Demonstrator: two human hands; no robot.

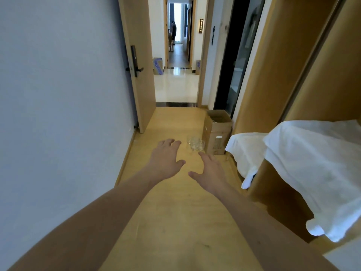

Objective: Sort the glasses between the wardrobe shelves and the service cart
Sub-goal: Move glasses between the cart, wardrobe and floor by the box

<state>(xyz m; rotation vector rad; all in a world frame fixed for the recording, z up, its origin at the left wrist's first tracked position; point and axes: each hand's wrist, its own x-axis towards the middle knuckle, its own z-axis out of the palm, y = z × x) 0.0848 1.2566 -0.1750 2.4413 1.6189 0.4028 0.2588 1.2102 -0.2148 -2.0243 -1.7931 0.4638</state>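
- Both my hands are stretched out in front of me over the wooden floor (175,222), palms down, fingers spread and loose; neither one holds anything.
- The glasses (195,143) stand in a small clear cluster on the floor, ahead of me and a little to the right, just beside the open cardboard box (216,132).
- My right hand (208,172) is the nearer one: its fingertips point almost straight at the cluster and end just short of it, not touching.
- My left hand (166,157) lies to the left of the glasses, about level with them but apart, so it would have to cross rightward to reach them.
- The cluster looks slightly longer along the line running away from me, though the glass is too clear and small for me to count pieces.
- I judge that the next reach goes forward and slightly right, with the right hand leading.
- White linen (312,163) hangs over the wooden wardrobe shelves (273,192) at my right; I see no service cart here.
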